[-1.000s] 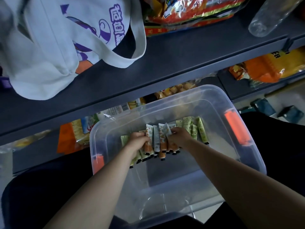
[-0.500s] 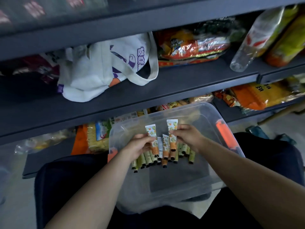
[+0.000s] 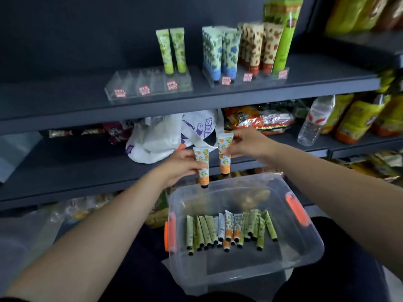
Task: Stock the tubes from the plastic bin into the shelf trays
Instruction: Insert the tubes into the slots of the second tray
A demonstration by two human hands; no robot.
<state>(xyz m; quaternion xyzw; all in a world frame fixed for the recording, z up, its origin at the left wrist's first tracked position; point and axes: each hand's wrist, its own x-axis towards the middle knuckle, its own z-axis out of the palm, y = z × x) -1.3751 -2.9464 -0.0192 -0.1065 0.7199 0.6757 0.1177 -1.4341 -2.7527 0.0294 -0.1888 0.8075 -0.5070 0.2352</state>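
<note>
2 hands (image 3: 178, 165) (image 3: 246, 144) each pinch 1 tube (image 3: 202, 165) (image 3: 225, 154) above the bin (image 3: 305, 247).

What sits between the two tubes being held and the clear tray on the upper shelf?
In the head view, the white tote bag and the shelf edge lie between the held tubes and the clear tray.

The tube (image 3: 202, 165) pinched in my left hand (image 3: 174, 168) looks like smooth, slightly glossy printed plastic with a dark cap; the tube in my right hand (image 3: 225, 154), held by my right hand (image 3: 246, 144), has the same sheen. Below them, the plastic bin (image 3: 305, 253) is clear, smooth plastic with glossy orange plastic latches (image 3: 297, 209). The shelf (image 3: 65, 101) has a matt dark surface, probably painted metal. On it, the clear tray (image 3: 148, 83) looks like glossy acrylic. The white bag (image 3: 157, 142) is soft matt cloth. The snack packs (image 3: 259, 122) are shiny, crinkled foil-like film.
</note>
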